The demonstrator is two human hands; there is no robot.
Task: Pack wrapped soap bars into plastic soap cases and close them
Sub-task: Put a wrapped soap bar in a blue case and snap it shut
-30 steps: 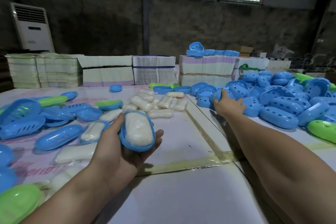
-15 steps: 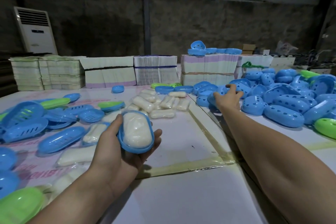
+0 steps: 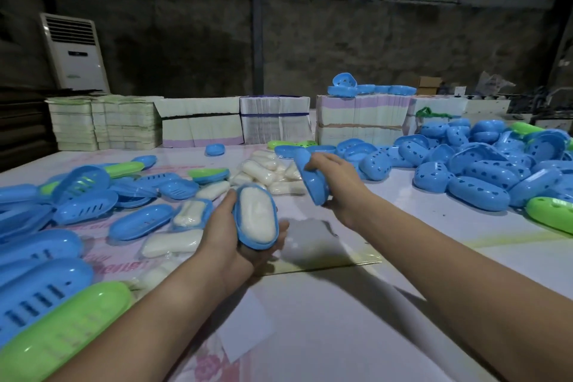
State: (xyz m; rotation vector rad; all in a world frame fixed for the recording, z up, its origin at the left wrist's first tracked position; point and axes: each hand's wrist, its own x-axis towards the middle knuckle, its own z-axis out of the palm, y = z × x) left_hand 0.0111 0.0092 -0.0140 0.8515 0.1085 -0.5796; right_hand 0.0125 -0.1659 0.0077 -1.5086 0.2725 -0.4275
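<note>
The left hand point(image 3: 229, 236) is cradling a blue case bottom point(image 3: 255, 220) with a white wrapped soap bar point(image 3: 257, 217) lying lengthwise in it, fingers curled beneath. The right hand point(image 3: 338, 183) is gripping a blue lid point(image 3: 310, 177), tilted on edge, just beside and to the right, above the desk point(image 3: 325, 319) middle.
</note>
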